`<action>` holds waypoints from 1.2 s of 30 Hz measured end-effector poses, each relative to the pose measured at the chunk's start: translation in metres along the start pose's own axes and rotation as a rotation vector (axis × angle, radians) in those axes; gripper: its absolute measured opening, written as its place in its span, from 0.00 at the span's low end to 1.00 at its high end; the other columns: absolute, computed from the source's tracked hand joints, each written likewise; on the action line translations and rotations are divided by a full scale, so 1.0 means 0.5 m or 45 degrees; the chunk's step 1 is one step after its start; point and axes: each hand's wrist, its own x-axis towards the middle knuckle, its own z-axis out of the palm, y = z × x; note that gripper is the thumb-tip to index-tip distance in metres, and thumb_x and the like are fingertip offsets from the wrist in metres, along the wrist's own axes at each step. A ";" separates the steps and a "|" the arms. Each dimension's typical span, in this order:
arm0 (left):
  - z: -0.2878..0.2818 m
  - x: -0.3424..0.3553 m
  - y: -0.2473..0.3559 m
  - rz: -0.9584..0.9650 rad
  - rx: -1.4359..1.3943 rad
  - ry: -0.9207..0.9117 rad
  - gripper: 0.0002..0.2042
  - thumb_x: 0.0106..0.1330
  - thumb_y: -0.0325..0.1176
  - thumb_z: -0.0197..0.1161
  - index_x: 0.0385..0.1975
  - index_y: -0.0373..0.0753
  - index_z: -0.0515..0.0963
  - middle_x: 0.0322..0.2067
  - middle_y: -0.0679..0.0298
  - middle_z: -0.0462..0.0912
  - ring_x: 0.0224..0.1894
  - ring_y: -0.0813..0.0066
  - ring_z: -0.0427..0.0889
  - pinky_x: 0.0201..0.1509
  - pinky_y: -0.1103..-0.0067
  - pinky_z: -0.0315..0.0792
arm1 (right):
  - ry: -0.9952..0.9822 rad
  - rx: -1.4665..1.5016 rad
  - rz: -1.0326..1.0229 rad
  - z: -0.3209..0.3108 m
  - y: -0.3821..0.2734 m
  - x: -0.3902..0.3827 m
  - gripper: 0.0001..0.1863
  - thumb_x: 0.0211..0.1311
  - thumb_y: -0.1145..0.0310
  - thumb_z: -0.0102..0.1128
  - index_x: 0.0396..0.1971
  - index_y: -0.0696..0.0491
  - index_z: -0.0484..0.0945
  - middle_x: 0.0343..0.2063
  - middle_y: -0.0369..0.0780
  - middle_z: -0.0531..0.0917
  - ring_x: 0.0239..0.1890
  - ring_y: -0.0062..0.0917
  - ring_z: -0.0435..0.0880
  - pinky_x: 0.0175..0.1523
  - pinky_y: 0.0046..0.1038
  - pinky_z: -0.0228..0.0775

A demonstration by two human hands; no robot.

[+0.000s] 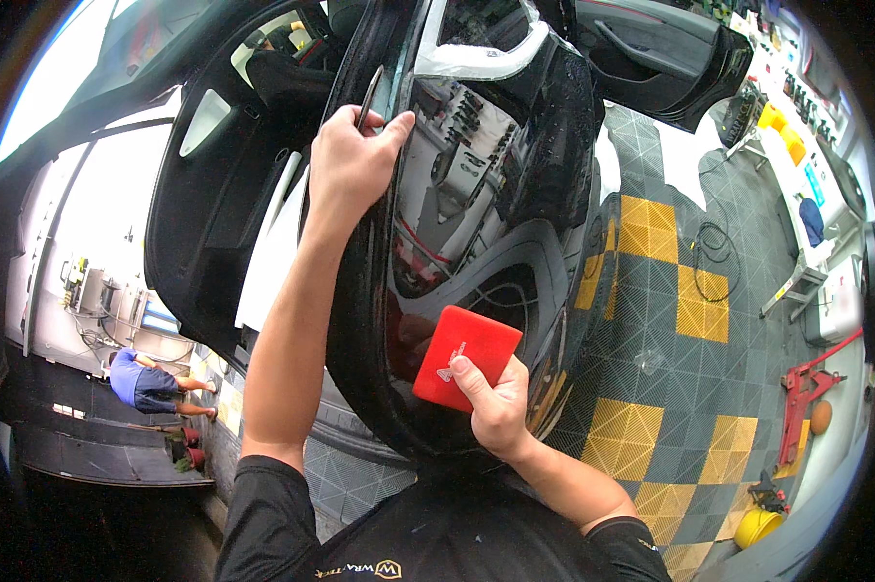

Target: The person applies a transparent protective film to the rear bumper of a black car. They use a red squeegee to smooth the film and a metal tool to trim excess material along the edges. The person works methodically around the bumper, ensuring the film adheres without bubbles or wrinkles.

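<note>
My left hand (352, 165) reaches up to the edge of the glossy black car body (457, 218). Its fingers are closed round a slim, dark, pen-like tool (370, 95), whose tip points up along the body edge. Its exact kind is not plain. Lower down and to the right, my right hand (501, 405) grips a flat red squeegee (467, 351), thumb on its face. The squeegee is in front of the rear of the car body. Whether it touches the panel cannot be told. Water drops show on the dark panel at upper right.
An open car door (665, 58) juts out at upper right; a black-trimmed opening panel (200, 223) stands at left. A cable (717, 247) lies on the grey and yellow tiled floor. A red jack-like stand (804, 393) is at right. A person in blue (146, 378) bends at far left.
</note>
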 end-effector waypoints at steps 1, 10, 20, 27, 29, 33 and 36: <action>0.003 0.016 0.002 -0.012 0.006 -0.011 0.21 0.64 0.48 0.74 0.33 0.32 0.81 0.25 0.60 0.84 0.29 0.73 0.83 0.36 0.76 0.76 | -0.002 -0.002 0.001 0.000 0.000 0.000 0.10 0.75 0.71 0.61 0.49 0.61 0.80 0.41 0.39 0.87 0.41 0.21 0.86 0.50 0.25 0.79; 0.043 0.150 -0.007 0.034 0.074 0.067 0.24 0.63 0.53 0.72 0.33 0.31 0.86 0.33 0.48 0.89 0.40 0.57 0.90 0.50 0.69 0.80 | -0.001 -0.024 -0.032 -0.001 0.003 0.003 0.10 0.74 0.72 0.60 0.49 0.61 0.81 0.40 0.39 0.88 0.41 0.21 0.87 0.49 0.25 0.80; -0.018 0.009 -0.025 -0.024 -0.116 0.019 0.24 0.62 0.53 0.74 0.31 0.32 0.82 0.26 0.57 0.85 0.30 0.70 0.83 0.37 0.74 0.76 | 0.055 -0.060 -0.062 0.004 -0.001 0.004 0.08 0.74 0.71 0.60 0.45 0.60 0.81 0.39 0.38 0.87 0.38 0.21 0.86 0.48 0.26 0.80; -0.041 -0.180 -0.011 -0.012 0.108 0.067 0.26 0.59 0.48 0.77 0.41 0.28 0.78 0.31 0.52 0.86 0.33 0.63 0.86 0.41 0.72 0.79 | 0.072 -0.026 -0.135 -0.004 -0.012 0.011 0.08 0.75 0.70 0.60 0.46 0.58 0.80 0.38 0.37 0.86 0.38 0.20 0.84 0.49 0.25 0.77; -0.057 -0.233 -0.012 -0.079 0.031 0.044 0.25 0.59 0.43 0.79 0.41 0.28 0.76 0.27 0.59 0.82 0.29 0.73 0.79 0.38 0.75 0.76 | 0.097 -0.011 -0.143 -0.007 -0.014 0.014 0.09 0.75 0.70 0.60 0.47 0.58 0.80 0.39 0.37 0.86 0.39 0.19 0.84 0.49 0.24 0.76; -0.066 -0.328 -0.024 -0.289 -0.148 -0.005 0.24 0.59 0.43 0.79 0.40 0.31 0.74 0.30 0.63 0.78 0.33 0.76 0.75 0.41 0.75 0.75 | 0.107 -0.012 -0.123 -0.014 -0.014 0.022 0.12 0.74 0.67 0.60 0.50 0.57 0.78 0.43 0.38 0.84 0.43 0.22 0.83 0.54 0.27 0.75; -0.067 -0.384 -0.044 -0.401 -0.256 -0.026 0.25 0.59 0.45 0.80 0.40 0.32 0.74 0.30 0.65 0.76 0.33 0.76 0.74 0.40 0.76 0.74 | 0.121 0.050 -0.164 -0.024 -0.016 0.028 0.13 0.76 0.66 0.57 0.53 0.57 0.76 0.44 0.37 0.83 0.46 0.22 0.83 0.56 0.29 0.75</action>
